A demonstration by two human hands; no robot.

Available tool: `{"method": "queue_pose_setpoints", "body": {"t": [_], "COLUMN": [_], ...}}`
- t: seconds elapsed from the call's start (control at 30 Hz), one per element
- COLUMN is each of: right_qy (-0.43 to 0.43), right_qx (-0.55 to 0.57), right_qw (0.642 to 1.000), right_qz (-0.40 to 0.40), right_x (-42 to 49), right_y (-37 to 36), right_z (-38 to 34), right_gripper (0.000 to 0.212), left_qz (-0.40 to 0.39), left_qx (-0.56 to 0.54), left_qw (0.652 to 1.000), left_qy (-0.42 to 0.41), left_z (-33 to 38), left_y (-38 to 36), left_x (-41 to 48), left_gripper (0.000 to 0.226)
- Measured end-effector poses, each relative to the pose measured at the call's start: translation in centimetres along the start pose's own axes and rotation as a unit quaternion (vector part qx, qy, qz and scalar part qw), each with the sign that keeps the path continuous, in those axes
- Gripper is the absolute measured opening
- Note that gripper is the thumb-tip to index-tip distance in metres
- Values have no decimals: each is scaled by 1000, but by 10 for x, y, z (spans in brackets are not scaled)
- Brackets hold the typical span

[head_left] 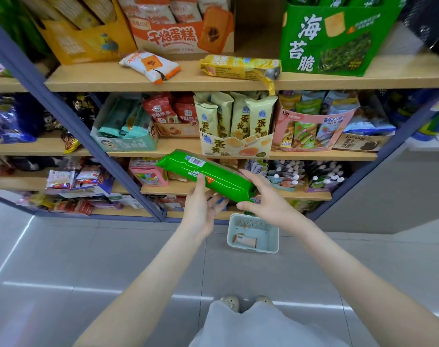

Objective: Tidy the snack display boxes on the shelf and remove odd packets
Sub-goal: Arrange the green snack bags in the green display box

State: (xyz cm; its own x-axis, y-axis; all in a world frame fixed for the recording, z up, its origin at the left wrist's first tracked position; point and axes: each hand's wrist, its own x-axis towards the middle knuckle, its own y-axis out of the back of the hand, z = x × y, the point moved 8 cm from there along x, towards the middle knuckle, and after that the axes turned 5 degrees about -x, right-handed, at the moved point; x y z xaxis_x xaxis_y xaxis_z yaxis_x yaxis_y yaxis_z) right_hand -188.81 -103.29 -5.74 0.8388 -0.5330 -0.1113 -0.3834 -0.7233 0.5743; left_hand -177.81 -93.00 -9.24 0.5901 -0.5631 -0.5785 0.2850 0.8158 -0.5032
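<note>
Fingers (200, 182) grip barcoded green packet (223, 177) — box (338, 46) reads 海苔脆.

L hand (201, 207), R hand (272, 205) fwd, gripping

Snack aisle of a small shop. A shelving unit (138, 81) of wooden boards and blue-grey metal uprights carries tiers of packaged snacks. At its centre stands a cream egg-yolk crisp display box (234, 146). Up and right of it is a green seaweed-crisp display box (333, 41), and up and left an orange cake display box (183, 36). Below it a pale plastic basket (251, 225) sits on the grey tiled floor (88, 259).
</note>
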Motion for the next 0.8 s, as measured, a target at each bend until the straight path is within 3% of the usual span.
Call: {"method": "queue_pose_setpoints", "body": {"t": [0.13, 0.2, 0.3, 0.4, 0.5, 0.6, 0.7, 0.8], "right_qy": [37, 57, 55, 19, -33, -50, -47, -41], "right_qx": [-23, -30, 17, 139, 277, 351, 353, 312], "right_qw": [999, 997, 994, 989, 958, 932, 933, 949], "right_qz": [9, -32, -96, -42, -65, -76, -53, -27], "right_x": [-4, -8, -11, -9, -6, -4, -2, -1], "right_y": [-3, -5, -2, 11, 2, -4, 0, 6], "right_z": [-1, -5, -11, -15, -11, -10, -10, -12], "right_gripper": [88, 86, 55, 32, 38, 45, 48, 57], "left_qz": [-26, -33, -78, -161, -221, -210, -163, -144], "left_qx": [18, 37, 104, 153, 192, 256, 346, 352], "left_qw": [999, 999, 991, 974, 956, 942, 916, 915], "left_qy": [7, -9, -30, -30, -20, -53, -120, -138], "left_z": [4, 7, 11, 8, 2, 8, 20, 29], "left_y": [-2, 2, 4, -7, -22, -26, -26, -35], "left_x": [-2, 0, -3, -14, -26, -26, -19, -27], "left_gripper": [42, 41, 35, 31, 28, 22, 7, 27]}}
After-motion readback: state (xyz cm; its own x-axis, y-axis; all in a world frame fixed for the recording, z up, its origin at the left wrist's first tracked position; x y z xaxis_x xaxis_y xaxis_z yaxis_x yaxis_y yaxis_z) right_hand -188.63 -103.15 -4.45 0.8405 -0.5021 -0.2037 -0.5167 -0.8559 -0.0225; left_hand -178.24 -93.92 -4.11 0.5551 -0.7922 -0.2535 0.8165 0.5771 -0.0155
